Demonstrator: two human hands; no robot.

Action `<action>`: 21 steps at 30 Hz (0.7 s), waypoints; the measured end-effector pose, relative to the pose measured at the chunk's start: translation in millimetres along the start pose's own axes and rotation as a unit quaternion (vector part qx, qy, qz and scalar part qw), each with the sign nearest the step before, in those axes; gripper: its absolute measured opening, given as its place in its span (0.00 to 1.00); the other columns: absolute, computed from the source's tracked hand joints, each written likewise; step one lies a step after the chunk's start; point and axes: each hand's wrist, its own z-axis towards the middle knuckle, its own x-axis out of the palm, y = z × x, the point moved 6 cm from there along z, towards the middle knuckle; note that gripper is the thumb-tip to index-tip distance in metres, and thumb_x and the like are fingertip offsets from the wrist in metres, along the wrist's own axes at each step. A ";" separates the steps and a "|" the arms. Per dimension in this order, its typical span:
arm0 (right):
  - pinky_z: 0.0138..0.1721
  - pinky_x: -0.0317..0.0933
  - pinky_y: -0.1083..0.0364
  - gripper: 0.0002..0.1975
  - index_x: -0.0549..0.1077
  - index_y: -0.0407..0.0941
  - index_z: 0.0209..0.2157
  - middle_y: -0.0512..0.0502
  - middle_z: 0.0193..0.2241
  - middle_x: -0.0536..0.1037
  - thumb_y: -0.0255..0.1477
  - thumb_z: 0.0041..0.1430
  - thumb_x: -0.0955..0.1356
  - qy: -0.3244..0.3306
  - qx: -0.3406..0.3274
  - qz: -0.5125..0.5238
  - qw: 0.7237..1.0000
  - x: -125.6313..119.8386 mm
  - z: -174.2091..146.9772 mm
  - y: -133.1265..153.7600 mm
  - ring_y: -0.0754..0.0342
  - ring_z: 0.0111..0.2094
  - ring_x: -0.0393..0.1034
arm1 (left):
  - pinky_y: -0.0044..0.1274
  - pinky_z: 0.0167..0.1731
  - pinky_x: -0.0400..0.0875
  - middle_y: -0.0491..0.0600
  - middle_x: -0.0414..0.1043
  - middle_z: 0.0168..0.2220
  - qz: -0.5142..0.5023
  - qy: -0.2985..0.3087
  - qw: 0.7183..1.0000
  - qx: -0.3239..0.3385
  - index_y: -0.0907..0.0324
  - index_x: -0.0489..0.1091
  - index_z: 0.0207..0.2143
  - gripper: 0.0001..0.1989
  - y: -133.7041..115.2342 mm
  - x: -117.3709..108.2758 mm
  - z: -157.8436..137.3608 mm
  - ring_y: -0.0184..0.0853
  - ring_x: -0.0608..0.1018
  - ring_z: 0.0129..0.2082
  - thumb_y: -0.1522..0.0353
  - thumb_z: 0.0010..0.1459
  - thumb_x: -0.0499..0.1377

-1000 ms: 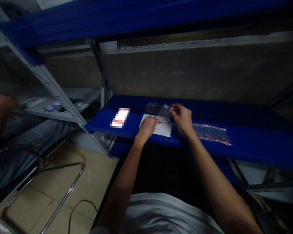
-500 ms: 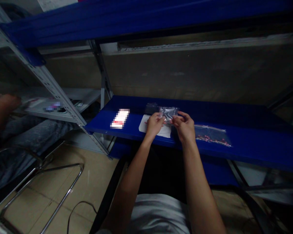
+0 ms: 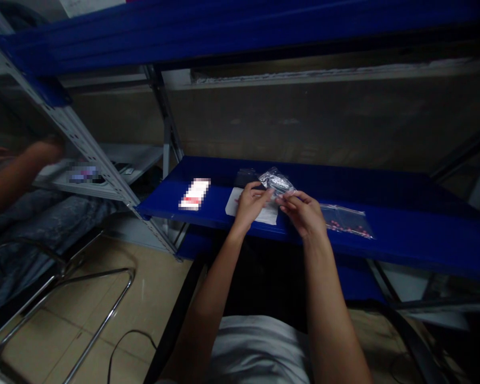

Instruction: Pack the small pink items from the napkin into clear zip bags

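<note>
Above the blue shelf, a small clear plastic bag (image 3: 276, 178) is held between my two hands, tilted and creased. My left hand (image 3: 250, 205) grips its near left side with thumb and fingers. At the lower right corner, my right hand (image 3: 306, 213) pinches the same bag. Beneath the hands lies a white sheet (image 3: 267, 214), partly covered by my left hand. To the right of my right hand rests a flat clear zip bag (image 3: 347, 220) with several small red beads along its bottom.
A pixelated bright rectangle (image 3: 195, 193) lies on the blue shelf (image 3: 416, 229) at left. Behind the sheet is another clear bag (image 3: 247, 176). An upper blue beam (image 3: 240, 32) spans overhead. At far left are another person's arm (image 3: 20, 170) and a chrome chair frame (image 3: 100, 325).
The small bag has gone from spread flat to tilted and creased between my hands. My right hand has turned and shifted slightly right. At left, the other person's arm has moved rightward.
</note>
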 end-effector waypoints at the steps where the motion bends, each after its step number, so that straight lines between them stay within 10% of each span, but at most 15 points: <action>1: 0.31 0.73 0.53 0.16 0.74 0.48 0.30 0.50 0.23 0.76 0.38 0.42 0.79 -0.004 -0.004 -0.002 1.000 1.2 -0.2 -0.2 0.48 0.32 0.80 | 0.20 0.33 0.74 0.52 0.79 0.38 0.009 0.010 1.000 -0.007 0.62 0.68 0.52 0.20 3.1 5.4 -1.8 0.32 0.81 0.34 0.68 0.60 0.68; 12: 0.23 0.58 0.59 0.14 0.79 0.45 0.32 0.46 0.28 0.80 0.39 0.47 0.75 -0.038 -0.063 -0.167 0.983 -8.7 4.7 4.8 0.54 0.27 0.71 | 0.26 0.45 0.75 0.48 0.77 0.37 0.328 0.047 0.938 0.101 0.58 0.70 0.56 0.23 -7.9 6.1 15.2 0.34 0.79 0.37 0.81 0.60 0.55; 21: 0.37 0.70 0.55 0.07 0.81 0.40 0.34 0.38 0.34 0.84 0.22 0.53 0.71 -0.062 -0.057 -0.421 0.903 13.3 100.8 5.4 0.47 0.36 0.80 | 0.23 0.41 0.74 0.51 0.81 0.38 0.450 -0.008 0.892 0.027 0.62 0.75 0.47 0.18 -10.1 -4.0 113.0 0.34 0.81 0.36 0.80 0.54 0.62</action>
